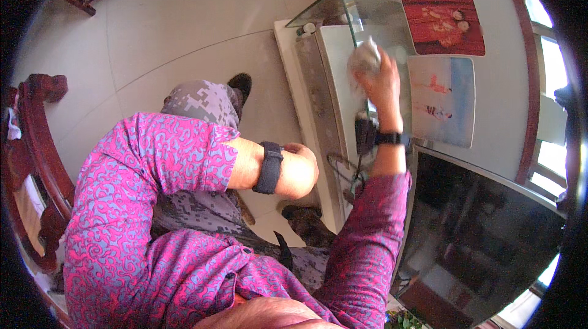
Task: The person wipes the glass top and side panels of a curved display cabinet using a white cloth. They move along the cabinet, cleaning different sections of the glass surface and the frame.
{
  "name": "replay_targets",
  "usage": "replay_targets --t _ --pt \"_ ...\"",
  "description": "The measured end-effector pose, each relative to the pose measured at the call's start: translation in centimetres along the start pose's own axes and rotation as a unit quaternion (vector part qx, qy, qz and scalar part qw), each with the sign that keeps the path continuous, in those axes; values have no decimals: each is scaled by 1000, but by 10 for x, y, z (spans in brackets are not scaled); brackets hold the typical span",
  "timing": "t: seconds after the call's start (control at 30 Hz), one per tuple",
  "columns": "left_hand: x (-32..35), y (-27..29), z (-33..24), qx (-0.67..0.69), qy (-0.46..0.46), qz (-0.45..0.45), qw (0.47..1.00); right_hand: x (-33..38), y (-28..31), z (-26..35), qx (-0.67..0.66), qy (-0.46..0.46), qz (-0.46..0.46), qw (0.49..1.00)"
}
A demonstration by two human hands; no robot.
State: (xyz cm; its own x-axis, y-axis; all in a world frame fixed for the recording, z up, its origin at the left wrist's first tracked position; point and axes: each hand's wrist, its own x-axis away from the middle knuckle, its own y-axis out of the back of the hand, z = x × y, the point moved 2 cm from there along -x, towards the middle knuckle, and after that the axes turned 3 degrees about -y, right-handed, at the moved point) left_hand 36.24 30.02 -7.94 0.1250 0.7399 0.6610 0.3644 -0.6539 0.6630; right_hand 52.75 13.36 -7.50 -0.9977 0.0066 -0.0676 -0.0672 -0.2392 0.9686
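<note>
My right hand (386, 84) is raised over the glass top (380, 16) of a low cabinet, its fingers closed round a crumpled whitish cloth (365, 58). Motion blurs the cloth and fingertips, so I cannot tell whether they touch the glass. A black band circles that wrist. My left hand (304, 160) hangs low beside the cabinet's front edge (306, 102), the wrist bent and strapped in black. Its fingers are mostly hidden behind the hand, and nothing shows in it.
A large dark television (484, 237) stands to the right, with a small black device (366, 133) and cables (346, 173) next to it. Two pictures, one red (441, 22) and one pale (442, 99), are against the wall. A dark wooden chair (46, 151) is at left.
</note>
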Motion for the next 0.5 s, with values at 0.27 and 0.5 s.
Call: replay_targets --t 0.27,0.5 --pt "-22 -4 2 -40 -26 -17 999 197 51 -15 -36 -62 115 991" --pt "17 -1 100 -18 -165 -466 869 270 33 -47 -225 -142 27 963"
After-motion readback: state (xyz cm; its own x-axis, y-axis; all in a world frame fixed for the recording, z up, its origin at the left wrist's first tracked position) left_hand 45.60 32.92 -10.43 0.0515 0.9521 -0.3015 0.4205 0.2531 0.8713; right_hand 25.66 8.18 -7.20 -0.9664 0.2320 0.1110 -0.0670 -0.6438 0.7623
